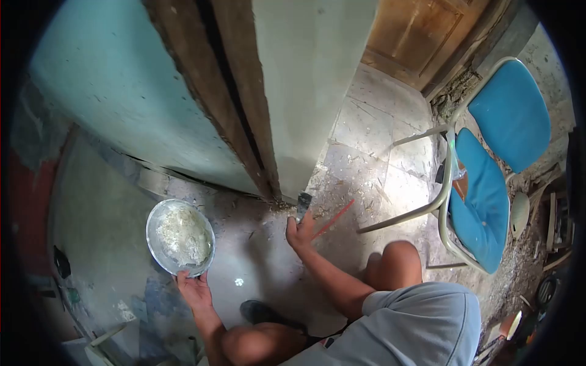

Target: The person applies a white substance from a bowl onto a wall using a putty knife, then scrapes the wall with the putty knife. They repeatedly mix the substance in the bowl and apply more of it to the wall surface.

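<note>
My left hand [195,290] grips the near rim of a round metal bowl [154,251], fingers under it and thumb at the edge. Pale, crumbly putty-like material [182,235] covers much of the inside of the bowl. In my right hand [299,233] is a putty knife [303,202], its dark, flat blade pointing away from me. The blade is close to the foot of the pale wall [305,91], by the lower end of the brown wooden door frame [238,91]. A thin red strip [334,218] lies on the floor just right of that hand.
A blue cushioned chair [482,195] with metal legs stands at the right, a bag-like item [459,180] on its seat. Flakes and debris litter the tiled floor [366,140]. A wooden door [421,36] is at the back, with a blue-green panel [122,91] at the left.
</note>
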`<state>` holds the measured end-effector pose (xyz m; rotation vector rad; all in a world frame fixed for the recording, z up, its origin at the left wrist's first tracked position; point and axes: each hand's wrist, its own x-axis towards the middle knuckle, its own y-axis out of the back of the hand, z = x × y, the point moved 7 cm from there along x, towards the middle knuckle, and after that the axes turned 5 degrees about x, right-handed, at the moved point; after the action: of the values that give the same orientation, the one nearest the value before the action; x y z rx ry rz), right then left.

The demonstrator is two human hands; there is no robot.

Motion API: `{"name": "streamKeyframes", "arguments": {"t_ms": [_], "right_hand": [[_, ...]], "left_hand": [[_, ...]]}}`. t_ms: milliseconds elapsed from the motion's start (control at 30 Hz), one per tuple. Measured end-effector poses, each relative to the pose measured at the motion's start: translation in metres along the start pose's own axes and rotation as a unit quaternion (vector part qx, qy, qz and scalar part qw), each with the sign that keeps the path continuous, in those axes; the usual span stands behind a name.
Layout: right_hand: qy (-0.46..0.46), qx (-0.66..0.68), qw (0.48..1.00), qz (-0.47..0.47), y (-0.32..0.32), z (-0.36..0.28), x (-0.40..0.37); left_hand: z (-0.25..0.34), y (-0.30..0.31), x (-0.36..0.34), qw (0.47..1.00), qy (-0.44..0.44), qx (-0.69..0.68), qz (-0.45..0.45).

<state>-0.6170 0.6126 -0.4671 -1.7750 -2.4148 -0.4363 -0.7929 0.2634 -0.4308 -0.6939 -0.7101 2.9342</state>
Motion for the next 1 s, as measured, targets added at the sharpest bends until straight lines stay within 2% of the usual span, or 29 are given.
{"name": "streamKeyframes", "arguments": {"t_ms": [33,100,133,167,200,233,267,333,367,467,533,600,633,700,733,800,833,867,967,1000], "right_hand": [[0.0,0.0,1.0,-0.005,0.003,0.015,-0.008],[-0.087,0.031,0.996,0.001,0.003,0.011,-0.013],[-0.174,0.05,0.982,-0.055,0.004,-0.001,-0.01],[-0.179,0.053,0.981,-0.054,-0.003,-0.039,0.024],[-0.06,0.13,0.99,-0.002,0.007,-0.09,0.049],[0.063,0.2,0.976,0.049,0.022,-0.139,0.065],[0.188,0.264,0.941,0.097,0.029,-0.188,0.073],[0.208,0.157,0.965,-0.02,0.013,-0.161,0.069],[0.255,0.052,0.965,-0.029,0.005,-0.136,0.058],[0.223,0.015,0.974,-0.025,0.004,-0.076,0.035],[0.232,-0.008,0.971,-0.049,0.014,-0.059,0.025],[0.172,0.01,0.983,-0.057,0.022,-0.066,0.025],[0.239,0.046,0.97,-0.026,0.024,-0.086,0.032],[0.254,0.178,0.951,0.022,0.018,-0.118,0.051],[0.325,0.083,0.942,0.029,0.018,-0.14,0.054],[0.323,-0.007,0.944,-0.064,0.005,-0.114,0.058],[0.31,-0.052,0.949,0.002,0.003,-0.102,0.05],[0.313,-0.053,0.948,0.003,0.001,-0.092,0.04],[0.167,-0.05,0.983,-0.057,0.0,-0.037,0.023],[0.165,-0.053,0.983,-0.057,0.004,-0.026,0.013]], "left_hand": [[-0.012,0.001,0.0,1.0,0.003,0.011,0.021],[-0.026,0.0,0.007,0.999,0.027,0.015,0.044],[-0.031,0.0,0.008,0.998,0.031,0.03,0.036],[-0.033,0.003,0.008,0.998,0.037,0.045,0.029],[-0.036,0.005,0.008,0.997,0.039,0.068,0.015],[-0.04,0.005,0.007,0.997,0.04,0.065,0.013],[-0.045,0.005,0.003,0.997,0.049,0.067,0.014],[-0.066,0.015,0.002,0.996,0.065,0.061,0.013],[-0.077,0.022,0.003,0.997,0.063,0.045,0.004],[-0.097,0.034,0.0,0.998,0.067,-0.002,0.005],[-0.1,0.037,-0.008,0.997,0.072,-0.013,0.027],[-0.097,0.032,-0.017,0.997,0.068,-0.007,0.029],[-0.094,0.028,-0.017,0.998,0.056,0.004,0.029],[-0.1,0.033,-0.02,0.998,0.061,0.001,0.028],[-0.106,0.041,-0.016,0.997,0.07,0.003,0.013],[-0.105,0.043,-0.017,0.997,0.081,0.006,-0.004],[-0.105,0.04,-0.018,0.997,0.077,0.007,-0.002],[-0.103,0.035,-0.018,0.997,0.073,0.008,-0.002],[-0.101,0.026,-0.02,0.997,0.074,0.0,-0.001],[-0.099,0.024,-0.023,0.997,0.078,0.0,-0.001]]}}
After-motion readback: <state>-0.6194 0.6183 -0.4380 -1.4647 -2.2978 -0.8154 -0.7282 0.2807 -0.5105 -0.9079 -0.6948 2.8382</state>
